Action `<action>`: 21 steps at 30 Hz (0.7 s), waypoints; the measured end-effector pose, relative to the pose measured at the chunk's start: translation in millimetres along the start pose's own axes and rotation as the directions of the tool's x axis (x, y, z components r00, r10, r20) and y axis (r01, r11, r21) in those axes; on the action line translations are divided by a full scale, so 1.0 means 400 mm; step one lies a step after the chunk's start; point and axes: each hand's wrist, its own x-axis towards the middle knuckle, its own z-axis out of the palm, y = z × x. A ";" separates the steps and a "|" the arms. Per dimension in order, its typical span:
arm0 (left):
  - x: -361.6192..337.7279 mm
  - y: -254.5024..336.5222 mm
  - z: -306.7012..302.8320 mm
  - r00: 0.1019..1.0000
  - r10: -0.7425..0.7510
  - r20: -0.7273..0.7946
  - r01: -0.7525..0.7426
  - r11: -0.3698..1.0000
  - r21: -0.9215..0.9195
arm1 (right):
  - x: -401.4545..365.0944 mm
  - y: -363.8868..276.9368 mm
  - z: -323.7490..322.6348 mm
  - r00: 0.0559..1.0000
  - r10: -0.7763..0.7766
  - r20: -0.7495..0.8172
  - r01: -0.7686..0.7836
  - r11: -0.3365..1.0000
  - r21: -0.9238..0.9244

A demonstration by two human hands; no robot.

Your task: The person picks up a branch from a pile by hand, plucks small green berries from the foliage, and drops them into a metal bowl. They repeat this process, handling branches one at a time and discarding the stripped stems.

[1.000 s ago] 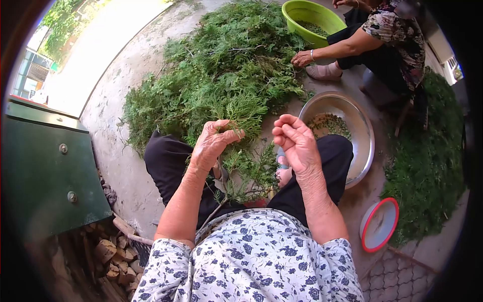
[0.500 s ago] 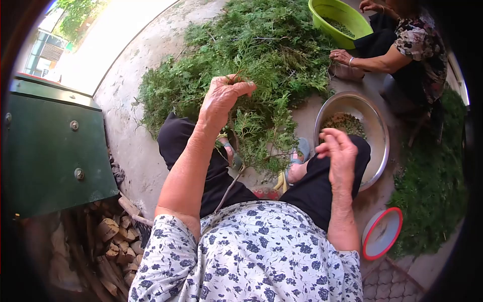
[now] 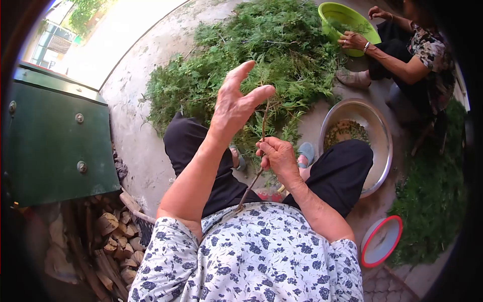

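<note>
**Two hands, one stem: the grip is passed across**

The heap of green sprigs (image 3: 261,45) is seen ahead on the ground as before, with the steel bowl (image 3: 377,131) beside the right knee. The left hand (image 3: 236,103), clenched on foliage half a second ago, is now spread wide with fingers apart. The right hand (image 3: 276,156), earlier open above the bowl, has been brought in and closed on the stem (image 3: 263,121). The stem is held nearly upright, its tip just beside the left thumb and its lower end running down to the lap.
</note>
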 end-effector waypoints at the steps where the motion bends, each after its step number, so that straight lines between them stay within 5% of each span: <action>1: -0.025 0.023 -0.025 0.992 0.056 -0.113 -0.046 0.995 0.094 | 0.005 0.011 -0.007 1.000 -0.002 -0.025 0.004 0.997 0.079; 2: -0.055 0.037 -0.048 0.969 0.117 -0.219 -0.076 0.979 0.191 | 0.005 0.018 -0.013 0.999 0.003 -0.051 0.005 0.987 0.158; 4: -0.123 0.037 -0.086 0.963 -0.179 -0.201 0.160 0.981 -0.108 | 0.005 0.023 -0.019 0.998 0.004 -0.062 0.007 0.984 0.179; 6: -0.171 -0.020 -0.083 0.948 -0.293 -0.124 0.290 0.956 -0.043 | 0.009 0.042 -0.019 0.997 0.007 -0.080 0.009 0.979 0.205; 10: -0.249 -0.062 -0.024 0.803 -0.540 0.250 0.595 0.749 -0.292 | 0.002 0.028 -0.007 0.994 0.069 -0.085 -0.046 0.966 0.253; 14: -0.274 -0.081 0.017 0.807 -0.498 0.317 0.583 0.755 -0.301 | 0.022 0.071 -0.019 0.996 0.016 -0.090 0.002 0.981 0.195; 16: -0.279 -0.113 0.030 0.925 -0.324 0.198 0.343 0.936 -0.073 | 0.021 0.073 -0.020 0.994 0.020 -0.106 -0.002 0.987 0.163; 21: -0.292 -0.089 0.043 0.843 -0.468 0.265 0.537 0.762 -0.363 | 0.013 0.061 -0.020 0.991 0.048 -0.123 -0.021 0.977 0.214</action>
